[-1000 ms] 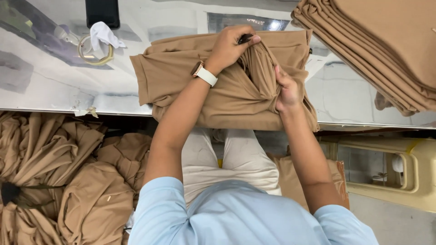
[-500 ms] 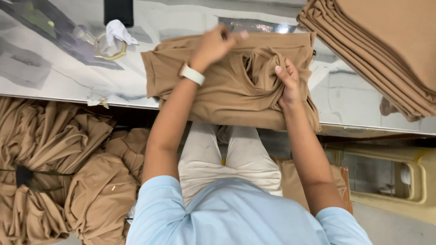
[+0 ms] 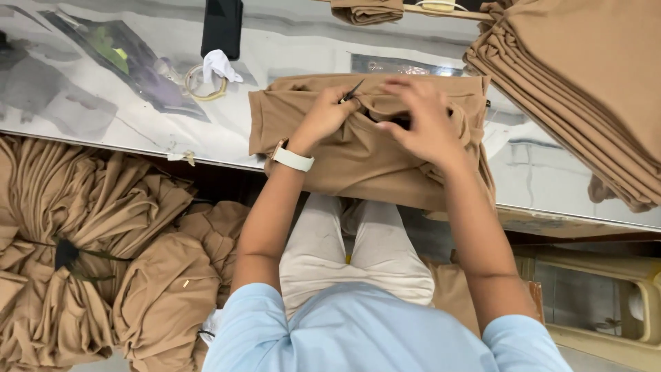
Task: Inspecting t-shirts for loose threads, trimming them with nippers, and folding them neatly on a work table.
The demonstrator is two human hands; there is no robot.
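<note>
The person is working on a tan garment point(image 3: 358, 155) lying bunched on the near edge of the desk point(image 3: 103, 103), right in front of them. The left hand point(image 3: 323, 117) is closing on a small dark tool point(image 3: 352, 91), thin and pointed, probably a thread snip, though it is too small to be sure. The right hand point(image 3: 423, 120) is spreading its fingers over a fold of the cloth and pressing it down, gripping nothing that I can see. This looks like trimming or checking a seam; the next move would call for a steady tool tip and taut cloth under the right hand. The fabric is looking soft, matte and stretchy, wrinkling easily. The desk is glossy and reflective. A neat stack point(image 3: 585, 89) of the same cloth is sitting at the far right, and loose tied bundles point(image 3: 89, 255) are slumping below the desk on the left.
</note>
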